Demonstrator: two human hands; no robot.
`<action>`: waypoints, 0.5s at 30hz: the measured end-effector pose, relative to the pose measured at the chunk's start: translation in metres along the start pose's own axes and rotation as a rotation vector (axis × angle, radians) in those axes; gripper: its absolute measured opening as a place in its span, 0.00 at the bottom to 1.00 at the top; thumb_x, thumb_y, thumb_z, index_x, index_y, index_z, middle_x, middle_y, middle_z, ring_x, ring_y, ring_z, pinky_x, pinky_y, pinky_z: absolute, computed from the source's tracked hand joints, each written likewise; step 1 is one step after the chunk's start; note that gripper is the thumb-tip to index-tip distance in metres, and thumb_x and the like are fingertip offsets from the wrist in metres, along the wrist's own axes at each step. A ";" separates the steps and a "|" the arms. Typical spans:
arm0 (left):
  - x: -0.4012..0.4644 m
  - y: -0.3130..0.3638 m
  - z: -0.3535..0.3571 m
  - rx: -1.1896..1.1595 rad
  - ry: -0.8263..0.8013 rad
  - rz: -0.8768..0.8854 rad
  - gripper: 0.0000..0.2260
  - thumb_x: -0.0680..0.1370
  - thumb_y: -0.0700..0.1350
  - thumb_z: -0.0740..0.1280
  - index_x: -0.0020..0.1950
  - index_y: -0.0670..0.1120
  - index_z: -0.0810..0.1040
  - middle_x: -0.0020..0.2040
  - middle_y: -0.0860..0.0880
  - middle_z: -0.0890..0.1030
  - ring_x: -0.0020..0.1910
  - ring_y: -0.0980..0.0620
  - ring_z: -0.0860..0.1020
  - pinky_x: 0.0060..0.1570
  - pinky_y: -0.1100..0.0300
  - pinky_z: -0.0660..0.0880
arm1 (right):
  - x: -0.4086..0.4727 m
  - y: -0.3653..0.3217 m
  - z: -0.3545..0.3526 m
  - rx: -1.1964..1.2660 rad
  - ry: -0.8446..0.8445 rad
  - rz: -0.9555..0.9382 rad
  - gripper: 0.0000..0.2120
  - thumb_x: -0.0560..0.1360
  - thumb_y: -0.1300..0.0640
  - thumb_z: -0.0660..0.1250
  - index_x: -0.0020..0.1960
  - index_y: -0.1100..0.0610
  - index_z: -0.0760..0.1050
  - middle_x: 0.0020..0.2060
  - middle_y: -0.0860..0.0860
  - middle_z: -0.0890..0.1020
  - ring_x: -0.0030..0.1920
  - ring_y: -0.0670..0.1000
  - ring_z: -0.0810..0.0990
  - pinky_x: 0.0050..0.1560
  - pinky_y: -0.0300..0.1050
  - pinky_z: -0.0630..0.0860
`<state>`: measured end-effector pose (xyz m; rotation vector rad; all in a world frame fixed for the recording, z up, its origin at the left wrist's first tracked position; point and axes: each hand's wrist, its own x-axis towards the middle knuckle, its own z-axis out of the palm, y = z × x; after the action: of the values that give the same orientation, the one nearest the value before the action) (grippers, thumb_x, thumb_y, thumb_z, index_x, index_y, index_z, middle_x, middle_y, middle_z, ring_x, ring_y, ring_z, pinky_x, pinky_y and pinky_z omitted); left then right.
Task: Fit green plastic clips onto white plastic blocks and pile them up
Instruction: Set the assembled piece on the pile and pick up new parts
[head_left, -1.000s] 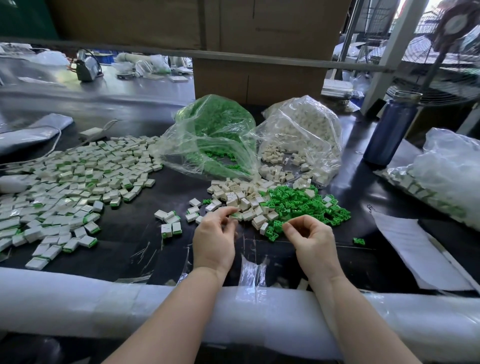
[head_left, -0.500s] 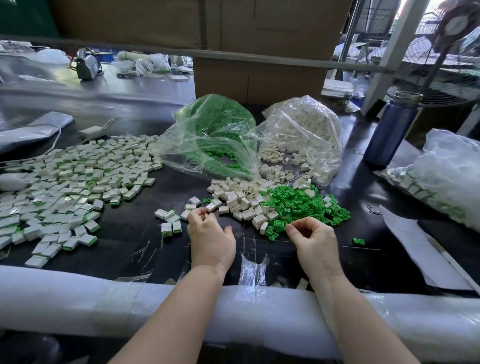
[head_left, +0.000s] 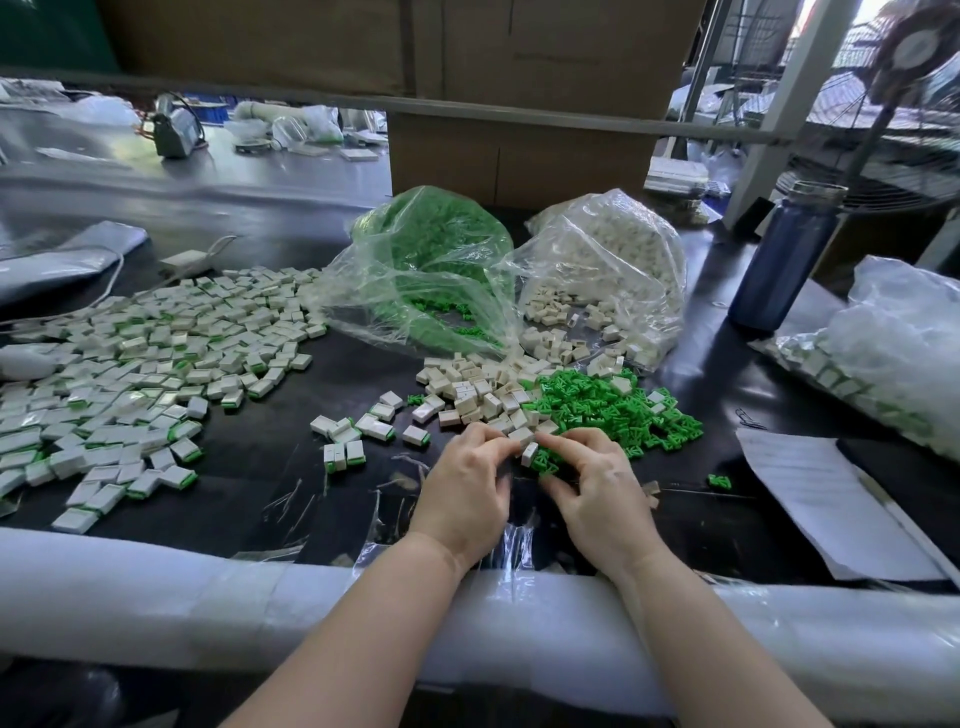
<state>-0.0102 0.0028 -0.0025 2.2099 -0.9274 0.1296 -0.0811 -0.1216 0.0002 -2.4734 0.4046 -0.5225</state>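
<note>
My left hand (head_left: 462, 488) and my right hand (head_left: 597, 491) meet fingertip to fingertip over the dark table. A white block (head_left: 529, 453) is pinched at my left fingertips. A green clip (head_left: 546, 465) sits right under it at my right fingers. Just beyond lie a heap of loose white blocks (head_left: 478, 387) and a heap of green clips (head_left: 608, 408). Finished blocks with green edges spread in a wide pile (head_left: 130, 364) at the left, and a few more (head_left: 358, 431) lie nearer my left hand.
Behind the heaps stand an open bag of green clips (head_left: 431, 270) and one of white blocks (head_left: 608, 270). A blue bottle (head_left: 784, 260), another filled bag (head_left: 893, 353) and a paper sheet (head_left: 831, 499) are at the right. White padding (head_left: 208, 597) covers the near table edge.
My left hand swung left to the small group of finished blocks, then came back right. Both hands have now closed together around a white block and green clip.
</note>
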 end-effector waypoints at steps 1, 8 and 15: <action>0.000 0.000 0.001 0.006 -0.026 0.009 0.19 0.77 0.38 0.62 0.68 0.50 0.72 0.61 0.53 0.71 0.61 0.54 0.68 0.60 0.72 0.59 | 0.000 0.000 0.001 -0.016 -0.017 -0.005 0.19 0.74 0.59 0.68 0.64 0.50 0.75 0.55 0.46 0.72 0.59 0.47 0.69 0.59 0.28 0.57; 0.001 -0.002 0.002 0.020 -0.092 0.020 0.17 0.78 0.42 0.63 0.67 0.52 0.72 0.63 0.54 0.71 0.63 0.53 0.66 0.62 0.70 0.56 | -0.001 -0.003 -0.003 0.086 -0.011 0.007 0.10 0.70 0.64 0.72 0.50 0.55 0.82 0.44 0.42 0.75 0.49 0.46 0.76 0.56 0.38 0.71; 0.000 0.000 0.001 0.004 -0.071 -0.020 0.08 0.75 0.46 0.68 0.54 0.48 0.78 0.55 0.52 0.74 0.58 0.54 0.69 0.59 0.67 0.63 | -0.001 -0.005 -0.004 0.127 0.025 0.054 0.08 0.68 0.62 0.74 0.45 0.55 0.79 0.44 0.45 0.75 0.45 0.48 0.77 0.51 0.43 0.74</action>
<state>-0.0103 0.0020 -0.0037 2.2395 -0.9439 0.0446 -0.0831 -0.1190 0.0053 -2.3297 0.4338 -0.5408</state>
